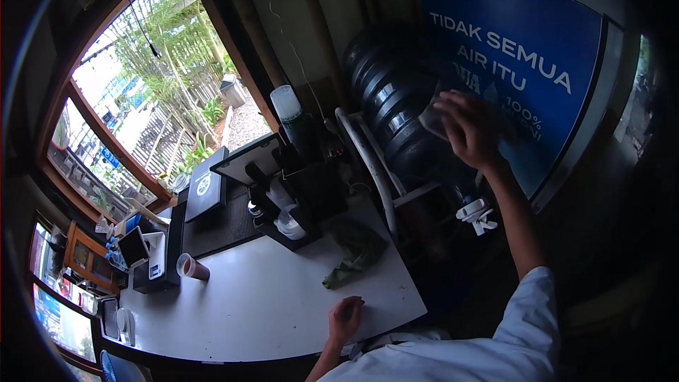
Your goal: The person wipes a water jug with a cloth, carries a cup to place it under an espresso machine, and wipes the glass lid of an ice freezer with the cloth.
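My right hand (468, 126) is raised in front of a big ribbed water bottle (399, 102) that lies tilted in a white metal stand. Its fingers are bent round a pale greyish cloth (433, 124), pressed close to the bottle's side; whether it touches is hard to tell in the dim light. Below is a white tap (476, 216) near the bottle's neck. My left hand (345, 320) is loosely curled at the near edge of the white table (247, 311), with nothing visible in it. Just beyond it lies a crumpled green cloth (353, 247).
A cup with a brown drink (192, 267) stands on the table's left part. Behind are a black holder with lids (286, 223), stacked clear cups (286, 102), a dark box (206, 187) and a tablet stand (141, 251). The stand's white rail (368, 163) borders the table; a blue sign (523, 56) is behind.
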### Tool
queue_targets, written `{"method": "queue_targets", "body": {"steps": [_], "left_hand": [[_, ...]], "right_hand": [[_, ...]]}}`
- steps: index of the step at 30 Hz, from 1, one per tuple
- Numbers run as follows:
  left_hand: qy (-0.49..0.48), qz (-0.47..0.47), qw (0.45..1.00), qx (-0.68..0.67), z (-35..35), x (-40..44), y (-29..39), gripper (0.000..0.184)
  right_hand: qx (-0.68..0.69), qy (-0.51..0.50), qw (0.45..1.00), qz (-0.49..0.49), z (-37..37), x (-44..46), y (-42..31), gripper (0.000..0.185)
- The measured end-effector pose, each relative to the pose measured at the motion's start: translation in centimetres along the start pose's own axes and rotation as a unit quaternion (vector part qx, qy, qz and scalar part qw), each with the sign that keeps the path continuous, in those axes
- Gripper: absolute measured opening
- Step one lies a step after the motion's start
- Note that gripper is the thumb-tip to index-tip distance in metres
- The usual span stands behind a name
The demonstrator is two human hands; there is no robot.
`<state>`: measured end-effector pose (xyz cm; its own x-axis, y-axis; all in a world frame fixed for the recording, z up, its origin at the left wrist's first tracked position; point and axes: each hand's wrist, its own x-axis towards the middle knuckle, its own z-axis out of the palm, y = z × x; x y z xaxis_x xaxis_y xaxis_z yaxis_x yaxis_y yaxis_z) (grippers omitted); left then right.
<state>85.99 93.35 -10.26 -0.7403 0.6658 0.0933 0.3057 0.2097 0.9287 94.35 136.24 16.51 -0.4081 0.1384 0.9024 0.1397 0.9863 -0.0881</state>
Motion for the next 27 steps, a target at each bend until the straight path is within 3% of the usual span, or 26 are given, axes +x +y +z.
{"method": "queue_targets", "body": {"steps": [1, 4, 6, 8, 11, 14, 16, 18, 19, 22, 23, 27], "left_hand": [[0.003, 0.007, 1.000, 0.001, 0.0, 0.1, -0.2, 0.013], [0.014, 0.009, 1.000, -0.001, 0.2, 0.1, -0.3, 0.013], [0.013, 0.003, 1.000, -0.008, 0.3, 0.2, 0.0, 0.013], [0.006, 0.001, 1.000, -0.004, 0.2, 0.2, 0.0, 0.013], [0.009, -0.004, 1.000, 0.009, 0.0, 0.0, 0.2, 0.012], [0.014, 0.000, 1.000, 0.016, 0.1, 0.1, 0.9, 0.012], [0.018, 0.007, 1.000, 0.013, 0.1, 0.0, 1.3, 0.012], [0.019, 0.007, 1.000, 0.004, 0.3, 0.2, 0.6, 0.012], [0.018, 0.005, 1.000, -0.001, 0.3, 0.1, 0.2, 0.012], [0.016, 0.003, 1.000, 0.008, 0.3, 0.0, -0.5, 0.011], [0.020, 0.004, 1.000, 0.011, 0.3, 0.1, -0.3, 0.011], [0.028, 0.014, 0.999, 0.022, 0.4, 0.2, 0.1, 0.011]], "right_hand": [[0.035, 0.041, 0.997, 0.064, 0.3, 0.1, 0.7, 0.025], [-0.007, 0.008, 0.967, 0.255, 0.4, 0.3, 0.1, 0.024], [-0.125, 0.091, 0.988, 0.021, 1.0, 0.2, -2.2, 0.022], [-0.092, -0.009, 0.990, -0.105, -0.5, 1.1, -4.4, 0.022], [-0.042, -0.026, 0.997, -0.054, -0.8, 1.1, -1.7, 0.023], [0.035, 0.010, 0.961, 0.273, 0.8, 0.4, 0.5, 0.019], [-0.030, 0.022, 0.996, 0.076, 0.4, 0.6, -1.3, 0.021], [-0.117, 0.029, 0.986, -0.119, -0.9, 1.3, -3.9, 0.022], [-0.098, -0.001, 0.985, -0.144, -1.4, 1.3, -3.4, 0.022], [0.075, 0.041, 0.990, 0.113, 0.4, -0.2, 0.9, 0.023], [0.121, 0.039, 0.954, 0.273, 0.7, -0.5, 1.5, 0.023], [-0.088, 0.045, 0.995, -0.002, -0.3, -0.6, -2.7, 0.023]]}}
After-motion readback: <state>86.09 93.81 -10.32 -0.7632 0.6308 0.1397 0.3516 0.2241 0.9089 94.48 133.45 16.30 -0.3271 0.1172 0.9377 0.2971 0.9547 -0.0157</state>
